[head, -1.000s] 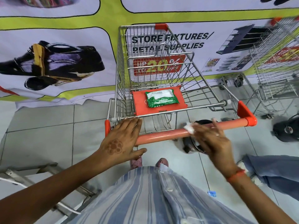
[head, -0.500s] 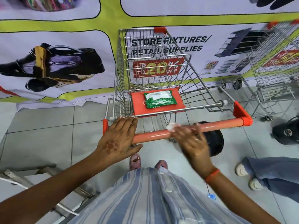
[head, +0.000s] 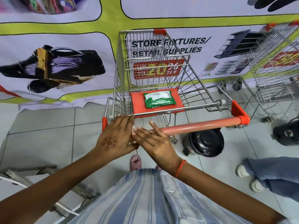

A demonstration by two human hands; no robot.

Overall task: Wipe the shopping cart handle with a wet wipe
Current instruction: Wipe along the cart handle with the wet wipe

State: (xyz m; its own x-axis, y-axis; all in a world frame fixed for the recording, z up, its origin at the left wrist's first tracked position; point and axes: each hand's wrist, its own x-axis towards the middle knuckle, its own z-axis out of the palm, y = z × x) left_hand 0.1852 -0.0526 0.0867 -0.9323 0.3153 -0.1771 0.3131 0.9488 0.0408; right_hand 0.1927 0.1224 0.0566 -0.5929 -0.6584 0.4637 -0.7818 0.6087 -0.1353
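The wire shopping cart (head: 191, 75) stands right in front of me with its orange handle (head: 199, 125) running left to right. My left hand (head: 116, 136) rests flat over the handle's left end. My right hand (head: 153, 141) lies on the handle right beside it, fingers touching the left hand, pressing a white wet wipe (head: 134, 128) that shows only as a small edge between the two hands. A green pack of wipes (head: 158, 99) lies on the cart's orange child seat (head: 137, 104).
A second wire cart (head: 275, 65) stands at the right against the banner wall. A black round pot (head: 205, 143) sits on the floor under the handle, another black object (head: 288, 133) farther right. Someone's jeans and white shoes (head: 252, 180) are at my right. A metal frame (head: 48, 188) lies low left.
My right hand slid the wipe leftward along the handle, from its right-middle part to right against my left hand. My left hand stayed on the handle's left end.
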